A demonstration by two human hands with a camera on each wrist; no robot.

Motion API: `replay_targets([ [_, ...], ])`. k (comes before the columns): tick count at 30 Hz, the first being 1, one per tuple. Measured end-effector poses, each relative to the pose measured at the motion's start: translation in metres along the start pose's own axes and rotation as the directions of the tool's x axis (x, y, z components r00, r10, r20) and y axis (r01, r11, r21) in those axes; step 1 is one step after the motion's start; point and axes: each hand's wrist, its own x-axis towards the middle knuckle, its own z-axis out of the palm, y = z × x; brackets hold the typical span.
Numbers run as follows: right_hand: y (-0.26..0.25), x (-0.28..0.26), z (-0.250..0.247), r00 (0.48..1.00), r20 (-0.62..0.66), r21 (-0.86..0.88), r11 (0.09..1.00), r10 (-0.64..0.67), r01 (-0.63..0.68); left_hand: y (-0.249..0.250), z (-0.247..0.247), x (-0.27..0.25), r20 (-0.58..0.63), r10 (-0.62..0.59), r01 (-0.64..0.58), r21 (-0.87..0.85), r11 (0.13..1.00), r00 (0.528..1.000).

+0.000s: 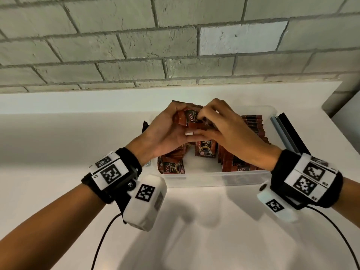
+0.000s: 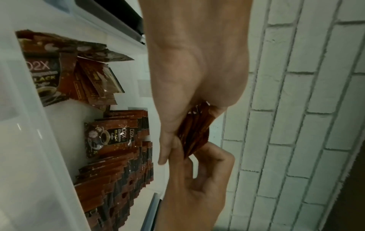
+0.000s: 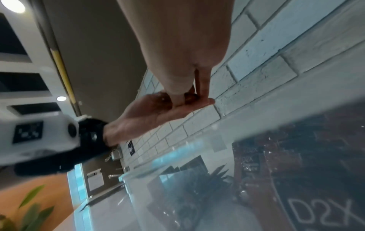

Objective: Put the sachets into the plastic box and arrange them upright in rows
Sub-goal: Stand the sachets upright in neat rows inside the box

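Observation:
A clear plastic box [image 1: 214,177] stands on the white counter. Above its middle, both hands hold one bundle of brown D2X coffee sachets [image 1: 190,117]. My left hand [image 1: 169,129] grips the bundle from the left. My right hand [image 1: 216,121] pinches it from the right with curled fingers. The left wrist view shows the bundle [image 2: 197,129] edge-on between my left hand [image 2: 197,62] and my right hand [image 2: 197,179]. Upright sachets [image 1: 253,129] form a row along the box's right side. One sachet [image 1: 205,151] stands mid-box, and several loose ones [image 1: 171,165] lean at the front left.
A black and pale blue flat piece [image 1: 286,131] lies against the box's right side. A dark sachet [image 1: 145,125] pokes out just left of the box. A grey brick wall [image 1: 175,45] rises behind the counter. Thin black cables [image 1: 103,240] trail from my wrists.

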Motion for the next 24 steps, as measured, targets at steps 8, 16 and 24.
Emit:
replay_targets([
  [8,0.007,0.006,-0.015,0.955,0.02,0.35,0.892,0.297,-0.285,-0.013,-0.003,-0.006,-0.041,0.13,-0.134,-0.102,0.986,0.991],
  [16,0.013,0.004,-0.021,0.794,0.376,0.627,0.5,0.478,-0.597,-0.022,-0.008,-0.007,-0.03,0.196,-0.196,0.018,0.98,0.98],
  [24,0.027,0.003,-0.03,0.813,0.337,0.493,0.647,0.475,-0.582,-0.027,-0.014,-0.001,-0.138,0.203,-0.206,-0.011,0.978,0.969],
])
